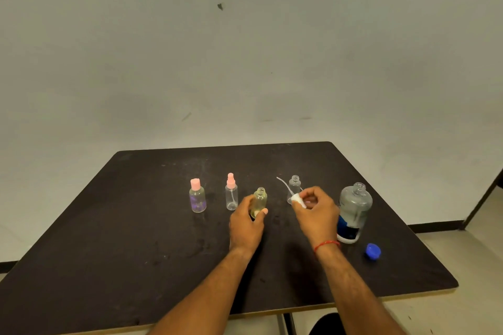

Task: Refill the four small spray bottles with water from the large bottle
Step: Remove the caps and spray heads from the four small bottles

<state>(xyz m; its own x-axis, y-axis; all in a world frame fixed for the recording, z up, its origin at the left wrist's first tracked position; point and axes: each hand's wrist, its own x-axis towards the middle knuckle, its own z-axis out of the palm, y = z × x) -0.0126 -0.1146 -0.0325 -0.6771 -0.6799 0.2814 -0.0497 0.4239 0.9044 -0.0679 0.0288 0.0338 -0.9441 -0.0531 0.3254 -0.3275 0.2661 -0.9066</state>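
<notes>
spilling is the main risk: the left hand [246, 221] grips the open yellowish bottle [259, 202] on the table [136, 226], and the right hand [315, 208] pinches a white spray head [297, 200] with a long tube. the tube may knock the uncapped clear bottle [294, 188] behind it, or the open large bottle [353, 212] just beside.

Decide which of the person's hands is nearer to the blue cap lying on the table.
Right. The right hand, holding a white spray top, is up and to the left of the blue cap. The left hand grips the yellowish bottle, farther left.
</notes>
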